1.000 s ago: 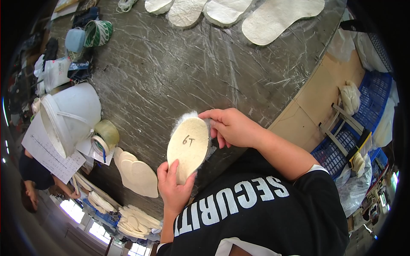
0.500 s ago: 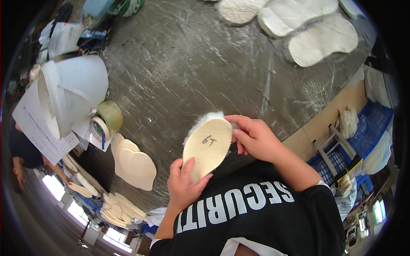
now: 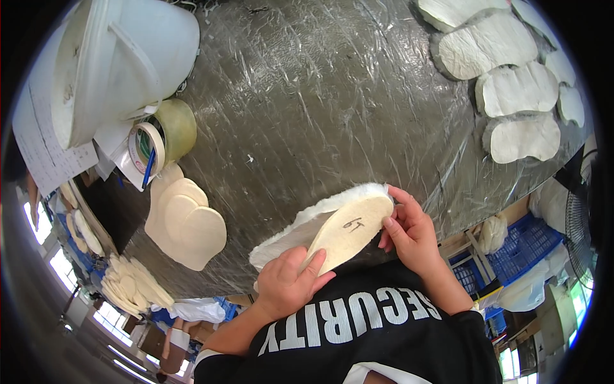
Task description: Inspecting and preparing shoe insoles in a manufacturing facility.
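A cream felt insole (image 3: 358, 232) with a handwritten mark is held low over the front of the table. Behind it lies a white fleece piece (image 3: 291, 232) with a fuzzy edge; the two meet at the right tip and spread apart toward the left. My left hand (image 3: 291, 281) is closed on the insole's near end, thumb on top, its other fingers partly hidden. My right hand (image 3: 412, 233) pinches the far tip, where insole and fleece come together. To the left is a small stack of cream felt cut-outs (image 3: 187, 227).
Fleece pieces (image 3: 519, 91) lie in rows at the upper right. A white bucket (image 3: 157, 48), tape rolls (image 3: 178, 131), a blue pen (image 3: 149, 168) and written sheets (image 3: 48, 137) crowd the left. Blue crates (image 3: 527, 249) stand beyond the right edge. Another person (image 3: 173, 349) shows at lower left.
The insole has tilted rightward, and the fleece behind it now spreads out to its left. Both hands keep hold. The whole view has shifted, bringing more fleece pieces into sight.
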Available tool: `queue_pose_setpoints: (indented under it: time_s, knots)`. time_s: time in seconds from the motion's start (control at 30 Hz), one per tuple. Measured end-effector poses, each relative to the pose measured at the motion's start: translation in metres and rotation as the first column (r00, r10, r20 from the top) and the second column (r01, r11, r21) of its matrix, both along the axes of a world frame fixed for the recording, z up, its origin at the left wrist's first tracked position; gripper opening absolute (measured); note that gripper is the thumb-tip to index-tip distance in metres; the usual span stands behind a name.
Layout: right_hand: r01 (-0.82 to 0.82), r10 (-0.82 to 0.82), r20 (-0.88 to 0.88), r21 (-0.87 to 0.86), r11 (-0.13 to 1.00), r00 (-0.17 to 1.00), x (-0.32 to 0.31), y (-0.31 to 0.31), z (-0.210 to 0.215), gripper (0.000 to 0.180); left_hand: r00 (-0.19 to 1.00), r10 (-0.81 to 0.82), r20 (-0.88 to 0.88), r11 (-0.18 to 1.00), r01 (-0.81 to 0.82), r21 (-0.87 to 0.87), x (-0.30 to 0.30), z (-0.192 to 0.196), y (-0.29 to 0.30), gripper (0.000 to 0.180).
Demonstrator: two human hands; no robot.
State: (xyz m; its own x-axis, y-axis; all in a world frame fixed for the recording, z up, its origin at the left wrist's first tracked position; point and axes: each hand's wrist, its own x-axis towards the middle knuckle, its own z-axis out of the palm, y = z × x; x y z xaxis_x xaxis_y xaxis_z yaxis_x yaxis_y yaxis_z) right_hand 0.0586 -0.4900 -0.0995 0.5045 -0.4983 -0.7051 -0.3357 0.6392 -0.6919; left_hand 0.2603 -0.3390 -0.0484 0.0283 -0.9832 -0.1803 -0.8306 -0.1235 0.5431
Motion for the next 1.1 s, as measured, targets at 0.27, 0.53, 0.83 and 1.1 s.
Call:
queue_pose_setpoints:
  time_s: [0.27, 0.53, 0.83, 1.1]
  knots:
    - [-0.347, 0.22, -0.276, -0.595, 0.725, 0.935, 0.017, -0.057, 0.022, 0.035, 1.0, -0.016, 0.008, 0.999, 0.016, -0.05, 0.004, -0.001, -0.007, 0.042]
    - [-0.745, 0.79, -0.06, -0.381, 0.547, 0.611, 0.071, -0.118, -0.006, 0.013, 0.996, -0.071, 0.062, 0.993, 0.076, -0.087, 0.007, -0.007, -0.008, 0.041]
    - [-0.686, 0.693, -0.234, -0.535, 0.494, 0.682, 0.072, -0.095, -0.01, 0.009, 0.99, -0.086, 0.109, 0.986, 0.101, -0.136, 0.009, -0.008, -0.008, 0.038]
    - [-0.7, 0.721, -0.174, -0.471, 0.537, 0.671, 0.071, -0.106, -0.003, 0.013, 0.998, -0.039, 0.049, 0.997, 0.042, -0.067, 0.009, -0.006, -0.015, 0.041]
